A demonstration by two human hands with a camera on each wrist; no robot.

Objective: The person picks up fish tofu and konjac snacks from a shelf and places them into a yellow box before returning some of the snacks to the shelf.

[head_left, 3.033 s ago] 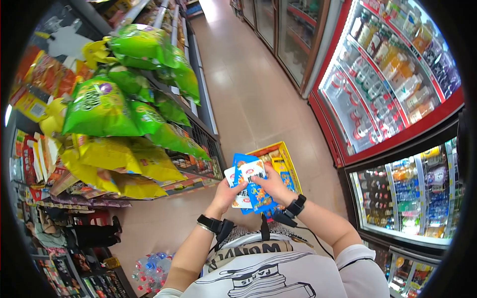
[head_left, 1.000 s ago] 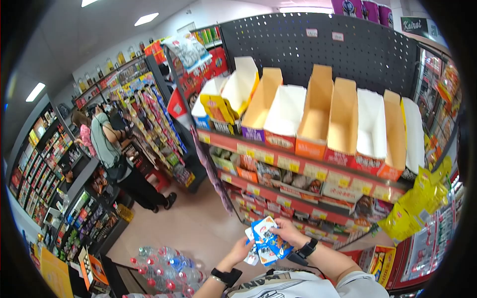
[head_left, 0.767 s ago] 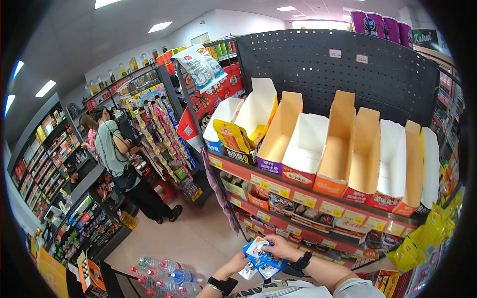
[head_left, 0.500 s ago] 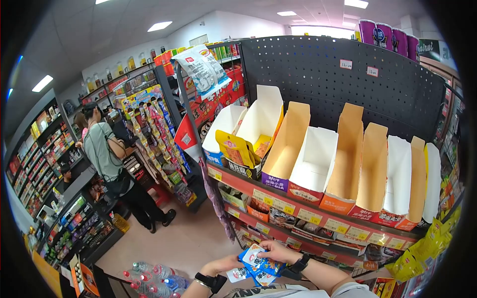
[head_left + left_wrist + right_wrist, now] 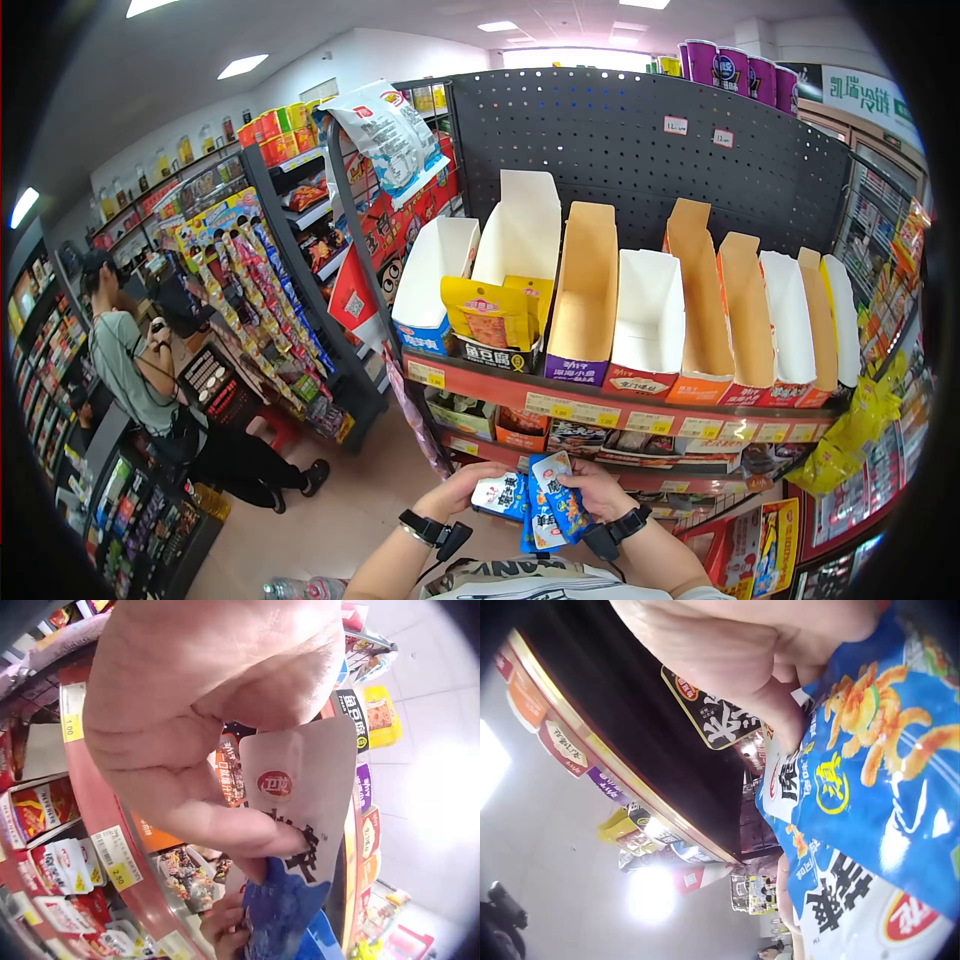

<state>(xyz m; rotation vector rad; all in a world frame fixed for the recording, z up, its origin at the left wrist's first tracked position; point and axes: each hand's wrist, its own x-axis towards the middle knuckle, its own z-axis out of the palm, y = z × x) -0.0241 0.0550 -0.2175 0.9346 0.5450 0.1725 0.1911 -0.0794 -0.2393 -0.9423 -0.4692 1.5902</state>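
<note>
Low in the head view, both hands hold small snack packets in front of a shelf. My left hand (image 5: 468, 488) pinches one white and blue packet (image 5: 499, 495) between thumb and fingers; the left wrist view shows the thumb pressed on that packet (image 5: 300, 817). My right hand (image 5: 592, 486) grips a small stack of blue packets (image 5: 556, 506), whose orange print fills the right wrist view (image 5: 862, 825). The two hands are close together, and their packets almost touch.
A red-edged shelf (image 5: 600, 412) with yellow price tags carries open cardboard display boxes (image 5: 650, 320); one holds yellow packets (image 5: 490, 312). A black pegboard (image 5: 620, 140) stands behind. A rack of hanging snacks (image 5: 262, 300) and a person (image 5: 130, 375) are at left; yellow bags (image 5: 850, 432) hang right.
The view swung up from the aisle floor and coolers to the shelf. The left hand has drawn one white packet away from the stack in the right hand.
</note>
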